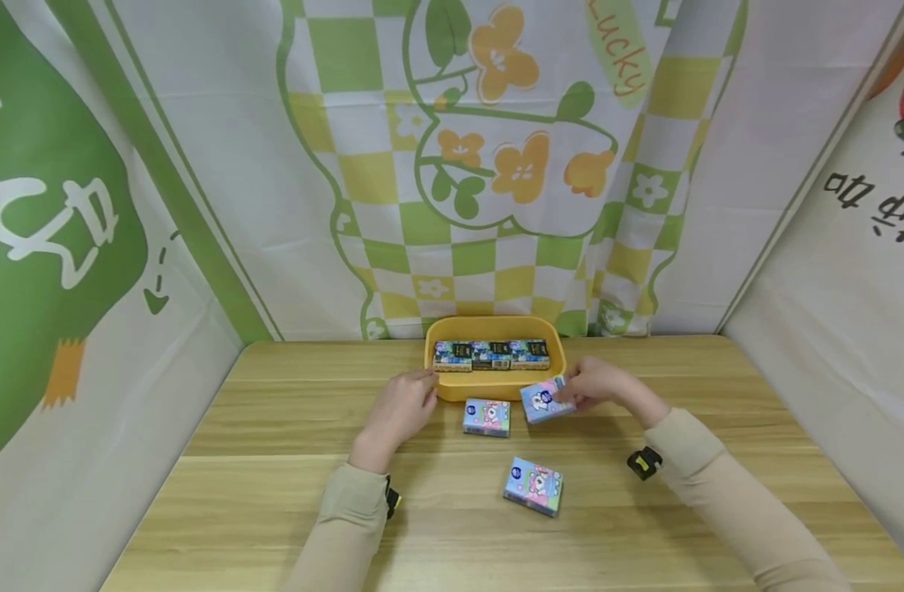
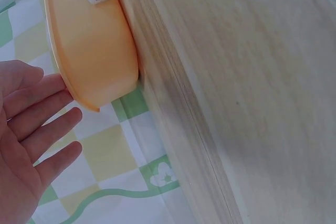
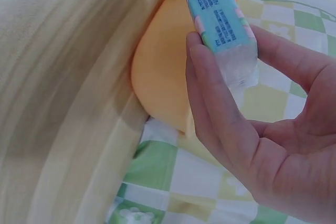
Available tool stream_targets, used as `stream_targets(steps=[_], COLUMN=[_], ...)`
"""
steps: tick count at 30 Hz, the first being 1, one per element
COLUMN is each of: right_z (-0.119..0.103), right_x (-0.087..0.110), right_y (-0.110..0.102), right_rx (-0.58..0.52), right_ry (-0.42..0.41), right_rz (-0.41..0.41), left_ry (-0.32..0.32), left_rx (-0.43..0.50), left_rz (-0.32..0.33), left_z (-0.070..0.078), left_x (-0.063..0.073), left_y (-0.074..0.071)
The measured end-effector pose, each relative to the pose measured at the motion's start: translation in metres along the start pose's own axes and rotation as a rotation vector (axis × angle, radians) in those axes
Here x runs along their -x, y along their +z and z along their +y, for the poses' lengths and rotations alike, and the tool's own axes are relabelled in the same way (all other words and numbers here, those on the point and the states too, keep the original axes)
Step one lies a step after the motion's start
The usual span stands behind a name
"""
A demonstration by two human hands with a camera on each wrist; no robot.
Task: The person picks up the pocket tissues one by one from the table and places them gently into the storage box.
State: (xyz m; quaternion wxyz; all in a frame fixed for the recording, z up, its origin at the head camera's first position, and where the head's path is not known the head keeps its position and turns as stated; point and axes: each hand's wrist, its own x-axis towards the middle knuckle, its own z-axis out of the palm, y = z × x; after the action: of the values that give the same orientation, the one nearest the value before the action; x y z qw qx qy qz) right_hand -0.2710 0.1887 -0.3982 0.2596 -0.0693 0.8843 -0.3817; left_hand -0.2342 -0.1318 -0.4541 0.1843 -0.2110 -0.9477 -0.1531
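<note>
In the head view, my right hand [image 1: 595, 384] pinches a blue-and-pink tissue pack [image 1: 544, 400] by its right end, at the front right of a yellow bin [image 1: 452, 390]. The right wrist view shows thumb and fingers on either side of the tissue pack [image 3: 223, 30], whose clear wrapper end faces the camera. My left hand [image 1: 401, 407] is at the bin's front left corner. Seen from the left wrist, that hand [image 2: 31, 129] has its fingers extended, fingertips at the rim of the bin [image 2: 100, 51]. Several dark blue-green tissue packs [image 1: 491, 355] stand in a row inside the bin.
One pink-and-blue tissue pack [image 1: 486, 418] lies just in front of the bin, and another [image 1: 533, 486] lies nearer on the wooden table [image 1: 259, 469]. A patterned curtain [image 1: 481, 255] hangs directly behind the bin. Fabric walls [image 1: 829, 329] enclose both sides.
</note>
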Motion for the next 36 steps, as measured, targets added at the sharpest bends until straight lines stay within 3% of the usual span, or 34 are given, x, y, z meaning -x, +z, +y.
stream_targets(steps=[15,36], right_z=[-0.025,-0.055], right_x=[-0.002,-0.02], right_y=[-0.006,-0.01], right_rx=[0.016,-0.014], right_ry=[-0.044,-0.042], right_rz=[0.004,0.016], left_ry=[-0.009,0.017], left_rx=[-0.004,0.002], left_rz=[-0.024,0.017], left_z=[0.0,0.001], left_x=[0.0,0.001], left_y=[0.001,0.0])
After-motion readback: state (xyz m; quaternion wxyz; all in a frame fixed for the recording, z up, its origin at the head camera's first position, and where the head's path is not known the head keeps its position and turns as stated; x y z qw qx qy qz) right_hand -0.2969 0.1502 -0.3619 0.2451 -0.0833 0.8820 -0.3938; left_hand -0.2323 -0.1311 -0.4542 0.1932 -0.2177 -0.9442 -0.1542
